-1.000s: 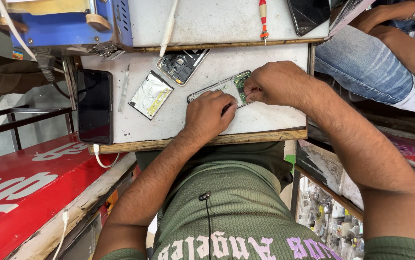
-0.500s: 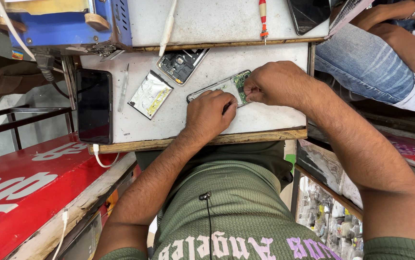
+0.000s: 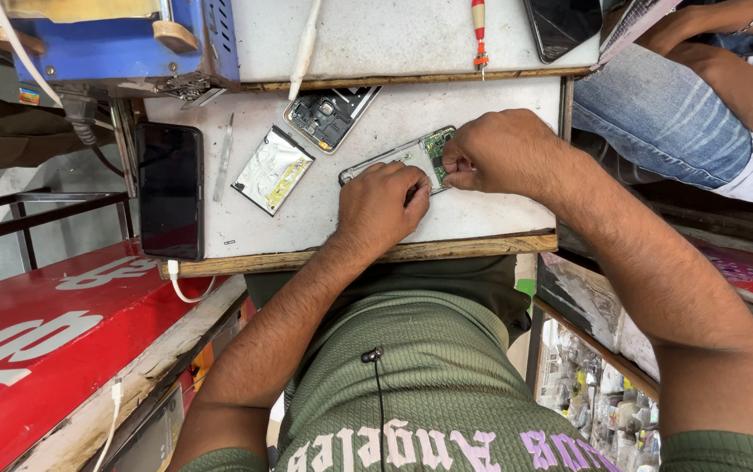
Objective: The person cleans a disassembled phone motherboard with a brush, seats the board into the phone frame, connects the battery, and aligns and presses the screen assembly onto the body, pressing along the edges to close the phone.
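The fingertips of both hands meet over the green circuit board point(image 3: 438, 149) at one end of an opened phone point(image 3: 398, 159) lying flat on the white work board point(image 3: 481, 214). The right hand point(image 3: 500, 150) is curled tight, thumb and forefinger pinched at the board's edge, probably on some small part or tool too tiny to make out. The left hand point(image 3: 382, 205) rests its fingers bent on the phone's body, seemingly pinning it so it cannot slide while the other hand works.

Left of the opened phone lie a silvery battery pack point(image 3: 273, 169) and a second stripped phone shell point(image 3: 331, 114), with metal tweezers point(image 3: 223, 157) and a dark phone point(image 3: 170, 190) further left. Beyond it a red-handled screwdriver point(image 3: 478, 33) lies within reach.
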